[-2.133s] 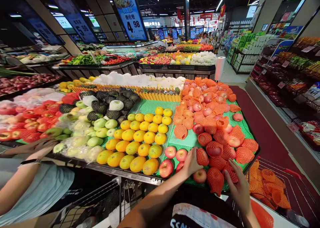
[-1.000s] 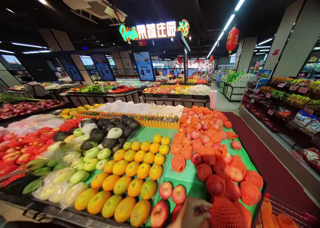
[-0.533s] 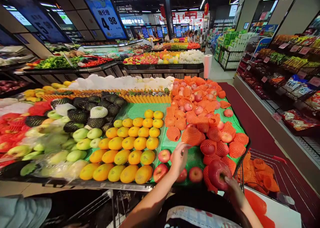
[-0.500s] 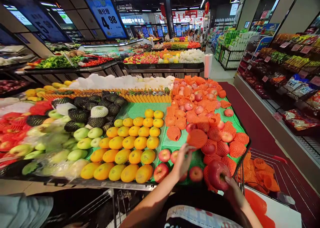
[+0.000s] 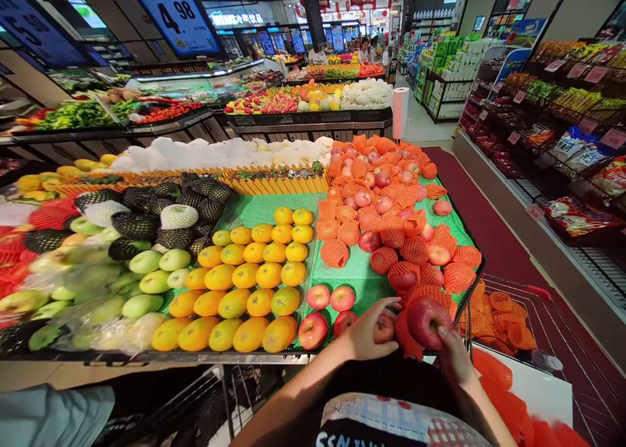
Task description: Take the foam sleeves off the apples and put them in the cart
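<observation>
My right hand (image 5: 457, 352) grips a large red apple (image 5: 428, 323) by its side, held up over the front right corner of the display. To its left, my left hand (image 5: 369, 333) is open, fingers curved and spread around another apple (image 5: 384, 329) at the front edge; whether it touches that apple I cannot tell. Bare red apples (image 5: 313, 330) sit in the green-lined bin left of this hand. Behind the held apple lie apples in orange foam nets (image 5: 415, 250), with a loose net (image 5: 408, 339) hanging just beneath it.
Rows of oranges (image 5: 244, 276) and green fruit (image 5: 147, 262) fill the left part of the display. At right stand a wire cart (image 5: 550, 342) with orange nets and a white box (image 5: 555, 395). A snack shelf (image 5: 562, 218) lines the aisle. Another person's sleeve (image 5: 53, 411) shows lower left.
My left hand has let go of an orange foam net and moved down and right toward the other hand. The right hand still holds its apple. The view has shifted slightly.
</observation>
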The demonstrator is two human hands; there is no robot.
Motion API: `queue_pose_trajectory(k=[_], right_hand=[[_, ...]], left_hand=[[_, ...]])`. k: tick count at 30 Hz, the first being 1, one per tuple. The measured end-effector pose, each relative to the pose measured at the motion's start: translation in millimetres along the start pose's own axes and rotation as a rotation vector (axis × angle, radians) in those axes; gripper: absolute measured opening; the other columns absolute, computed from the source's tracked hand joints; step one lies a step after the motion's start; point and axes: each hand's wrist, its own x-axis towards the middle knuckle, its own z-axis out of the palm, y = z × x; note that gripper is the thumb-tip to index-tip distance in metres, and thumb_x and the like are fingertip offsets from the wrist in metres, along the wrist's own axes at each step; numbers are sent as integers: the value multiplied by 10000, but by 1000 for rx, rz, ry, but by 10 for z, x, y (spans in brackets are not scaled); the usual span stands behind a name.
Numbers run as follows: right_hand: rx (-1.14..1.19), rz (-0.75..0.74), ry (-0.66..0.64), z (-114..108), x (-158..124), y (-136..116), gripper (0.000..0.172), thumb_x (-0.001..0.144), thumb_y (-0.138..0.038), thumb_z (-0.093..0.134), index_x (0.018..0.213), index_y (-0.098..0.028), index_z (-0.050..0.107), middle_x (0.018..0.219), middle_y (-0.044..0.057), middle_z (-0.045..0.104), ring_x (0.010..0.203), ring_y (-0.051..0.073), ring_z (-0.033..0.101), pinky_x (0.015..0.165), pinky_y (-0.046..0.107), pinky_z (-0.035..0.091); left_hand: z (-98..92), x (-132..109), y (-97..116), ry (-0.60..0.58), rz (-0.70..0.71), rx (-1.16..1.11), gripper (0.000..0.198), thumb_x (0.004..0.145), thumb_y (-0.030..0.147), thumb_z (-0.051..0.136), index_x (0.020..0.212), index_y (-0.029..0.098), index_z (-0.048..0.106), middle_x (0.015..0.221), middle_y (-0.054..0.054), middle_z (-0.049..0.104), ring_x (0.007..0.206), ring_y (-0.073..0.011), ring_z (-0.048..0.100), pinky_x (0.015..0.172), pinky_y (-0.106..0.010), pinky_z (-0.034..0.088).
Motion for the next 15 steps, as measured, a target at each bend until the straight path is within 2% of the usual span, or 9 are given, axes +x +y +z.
queue_pose_trajectory(k=[2,3,5,7,9,11,12,13,15], right_hand=[[-115,29,58,61,-39,-16,693,619,-811,887,887,-178,805,909,129,762,873,355,722,875,508,613],[-194,17,73,107,-64,-19,708,581,-780,919,924,-168,816,940,129,750,896,350,712,893,504,606],[-359,-33,61,197,-108,-19,767,532,-716,959,1033,-150,827,1015,133,723,979,359,696,953,516,588],[-440,-61,-1,222,-127,-17,841,495,-668,985,1135,-149,821,1083,135,714,1086,379,679,1045,546,553],[-425,-57,-55,99,-118,-5,856,514,-675,975,1184,-168,813,1136,135,727,1147,383,671,1111,563,512],[-411,-70,-10,-238,-100,40,742,637,-724,900,1151,-196,815,1169,135,741,1151,371,681,1120,554,500],[-438,-84,70,-491,-97,84,671,717,-746,832,1113,-205,813,1170,141,744,1133,368,688,1095,549,511],[-495,-119,182,-792,-102,145,606,782,-752,757,1044,-208,810,1162,156,744,1131,376,687,1077,550,514],[-707,-131,437,-1482,-147,318,586,775,-738,649,977,-207,788,1087,195,731,981,398,694,934,571,552]], left_hand=[[78,-5,-13,-22,16,43,1162,696,326,980,1696,265,391,1650,-181,532,1404,-367,627,1188,-533,540],[133,-2,-36,-24,16,78,1205,661,358,1008,1694,265,395,1668,-181,504,1450,-387,590,1230,-560,505],[244,9,-110,-7,4,154,1168,615,347,1018,1641,251,466,1640,-179,510,1474,-400,567,1270,-579,469],[313,19,-193,19,-9,209,1090,575,303,1006,1557,234,537,1575,-178,549,1436,-399,598,1259,-578,484],[306,25,-244,65,-13,246,1048,566,300,1000,1511,235,551,1533,-174,583,1408,-396,618,1242,-578,499],[215,34,-256,165,-19,284,1005,608,323,989,1503,244,538,1512,-163,614,1399,-392,626,1232,-581,501],[143,41,-255,227,-26,307,974,645,328,974,1506,247,527,1508,-156,625,1402,-390,626,1232,-583,497],[56,49,-255,289,-35,332,945,678,324,958,1511,248,518,1509,-150,630,1408,-389,623,1233,-588,491],[-139,65,-279,381,-52,387,921,717,314,941,1523,253,501,1518,-139,626,1429,-392,609,1244,-597,476]])
